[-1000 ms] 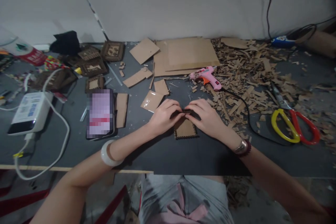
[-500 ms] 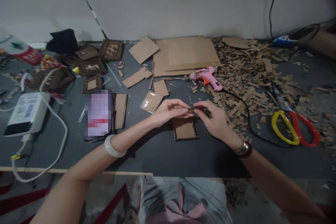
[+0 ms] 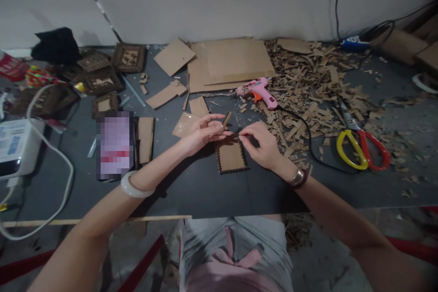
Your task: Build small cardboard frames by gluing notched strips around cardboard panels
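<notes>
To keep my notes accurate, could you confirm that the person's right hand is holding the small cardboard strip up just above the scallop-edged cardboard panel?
Not quite: the head view shows the small cardboard strip held in the left hand, not the right hand. The strip is indeed just above the scallop-edged cardboard panel.

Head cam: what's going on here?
A person is working at a dark tabletop with bare hands. The left hand pinches a small cardboard strip, held up just above a small scallop-edged cardboard panel lying flat. The right hand has its fingertips at the panel's top edge; whether its grip holds anything there is hard to tell. A pink hot glue gun lies just beyond, beside cardboard scraps, with red-and-yellow scissors further right.
</notes>
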Demonstrator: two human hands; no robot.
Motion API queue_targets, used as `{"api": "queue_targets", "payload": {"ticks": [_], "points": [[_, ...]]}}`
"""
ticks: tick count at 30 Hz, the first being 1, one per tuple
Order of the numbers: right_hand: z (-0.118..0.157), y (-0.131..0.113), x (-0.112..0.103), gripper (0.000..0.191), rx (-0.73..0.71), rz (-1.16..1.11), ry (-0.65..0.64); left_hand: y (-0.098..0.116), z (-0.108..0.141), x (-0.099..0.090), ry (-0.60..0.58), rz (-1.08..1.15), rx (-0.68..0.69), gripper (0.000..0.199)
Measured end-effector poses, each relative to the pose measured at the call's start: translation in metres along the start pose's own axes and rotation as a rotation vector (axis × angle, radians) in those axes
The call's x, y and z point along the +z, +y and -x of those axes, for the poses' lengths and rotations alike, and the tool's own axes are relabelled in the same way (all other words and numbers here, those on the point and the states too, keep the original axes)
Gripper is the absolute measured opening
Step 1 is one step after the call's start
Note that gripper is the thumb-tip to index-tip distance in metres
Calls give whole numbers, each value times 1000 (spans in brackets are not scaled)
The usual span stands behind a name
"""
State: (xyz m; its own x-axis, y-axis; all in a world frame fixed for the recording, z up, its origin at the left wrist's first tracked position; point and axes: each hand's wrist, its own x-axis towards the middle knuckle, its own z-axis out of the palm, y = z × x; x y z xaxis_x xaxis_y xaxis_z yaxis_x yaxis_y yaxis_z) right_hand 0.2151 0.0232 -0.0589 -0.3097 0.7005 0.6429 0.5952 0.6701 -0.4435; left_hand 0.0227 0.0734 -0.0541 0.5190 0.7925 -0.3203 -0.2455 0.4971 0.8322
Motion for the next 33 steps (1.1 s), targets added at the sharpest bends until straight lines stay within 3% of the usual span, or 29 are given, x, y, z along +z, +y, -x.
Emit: {"api": "queue_targets", "payload": {"ticks": [6, 14, 33], "points": [[1, 2, 2, 7, -133, 52, -49, -3, 3, -5, -145, -33, -41, 30], [-3, 3, 5, 3, -268, 146, -41, -3, 2, -8, -173, -69, -22, 31], [-2, 3, 7, 10, -245, 98, -54, -2, -1, -2, -248, -186, -36, 32]]}}
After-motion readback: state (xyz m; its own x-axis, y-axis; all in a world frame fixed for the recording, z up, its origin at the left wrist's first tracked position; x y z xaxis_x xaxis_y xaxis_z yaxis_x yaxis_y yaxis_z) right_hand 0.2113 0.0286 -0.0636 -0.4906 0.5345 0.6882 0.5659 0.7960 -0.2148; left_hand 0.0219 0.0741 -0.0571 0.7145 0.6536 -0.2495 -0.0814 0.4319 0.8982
